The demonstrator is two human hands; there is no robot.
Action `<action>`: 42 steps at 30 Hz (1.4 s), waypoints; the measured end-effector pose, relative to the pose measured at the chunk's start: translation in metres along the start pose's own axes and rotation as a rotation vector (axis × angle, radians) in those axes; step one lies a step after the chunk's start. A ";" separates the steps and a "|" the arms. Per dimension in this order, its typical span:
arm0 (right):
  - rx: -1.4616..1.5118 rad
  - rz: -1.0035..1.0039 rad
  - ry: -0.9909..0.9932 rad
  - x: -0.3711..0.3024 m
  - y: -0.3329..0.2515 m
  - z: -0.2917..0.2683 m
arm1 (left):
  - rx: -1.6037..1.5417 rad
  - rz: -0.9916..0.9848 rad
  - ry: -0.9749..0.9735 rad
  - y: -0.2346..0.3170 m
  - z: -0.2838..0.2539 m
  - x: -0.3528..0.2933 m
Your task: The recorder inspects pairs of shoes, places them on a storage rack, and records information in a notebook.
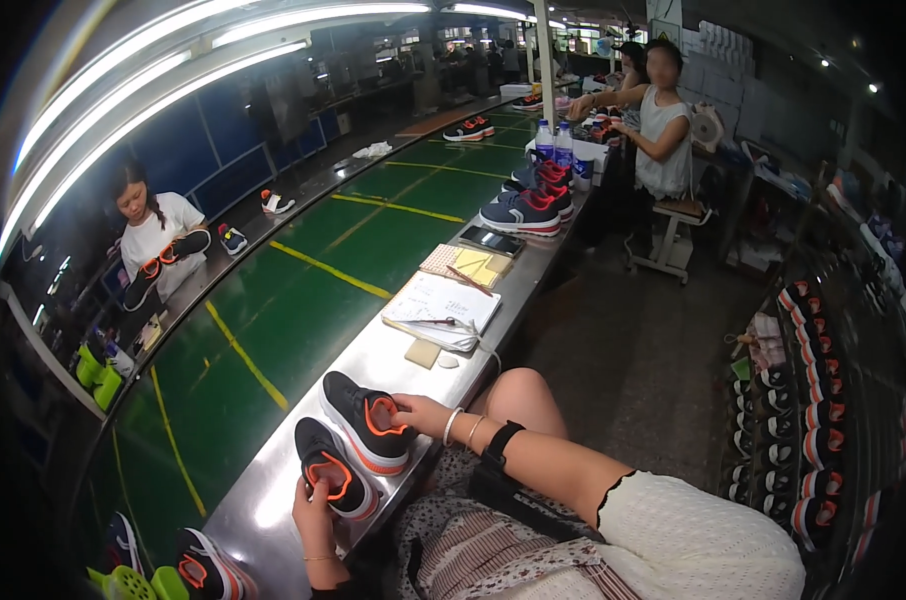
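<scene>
Two dark sneakers with orange collar linings and white-and-orange soles stand side by side on the metal ledge in front of me, toes pointing away. My left hand (314,516) grips the nearer, left sneaker (317,437) at its collar, thumb at the opening. The right sneaker (345,393) is held at the heel side of its collar by my right hand (425,414), whose fingertips reach the opening. Both soles appear to rest on the ledge (273,490).
Beyond the ledge runs a green conveyor belt (303,310) with yellow lines. An open notebook (441,308), an eraser-like block (422,353) and a phone (491,240) lie ahead. More sneakers (521,212) stand farther along. Two co-workers sit nearby; a shoe rack (813,400) is at right.
</scene>
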State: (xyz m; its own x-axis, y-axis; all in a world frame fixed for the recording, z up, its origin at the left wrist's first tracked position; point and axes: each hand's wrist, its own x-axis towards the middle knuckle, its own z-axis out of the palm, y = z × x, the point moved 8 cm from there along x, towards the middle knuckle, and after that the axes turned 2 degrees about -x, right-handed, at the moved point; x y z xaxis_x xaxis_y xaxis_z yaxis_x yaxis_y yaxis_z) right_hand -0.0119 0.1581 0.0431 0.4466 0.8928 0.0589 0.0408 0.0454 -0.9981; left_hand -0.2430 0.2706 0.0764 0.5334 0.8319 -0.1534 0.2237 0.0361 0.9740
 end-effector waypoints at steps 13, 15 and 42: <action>0.460 0.177 -0.034 -0.008 0.003 -0.008 | -0.594 -0.152 -0.086 0.000 0.006 -0.004; 0.475 0.194 -0.064 -0.007 -0.005 -0.003 | -0.836 -0.217 -0.081 -0.013 0.004 -0.003; -0.497 -0.228 -0.306 0.026 -0.035 0.067 | -1.204 -0.220 -0.083 -0.020 -0.001 0.005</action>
State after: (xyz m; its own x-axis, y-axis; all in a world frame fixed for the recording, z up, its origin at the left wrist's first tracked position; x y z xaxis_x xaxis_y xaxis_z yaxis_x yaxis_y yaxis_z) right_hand -0.0619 0.2102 0.0782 0.1044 0.9765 0.1885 0.5484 0.1016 -0.8300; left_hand -0.2454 0.2743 0.0567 0.6397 0.7072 -0.3009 -0.5577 0.6966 0.4514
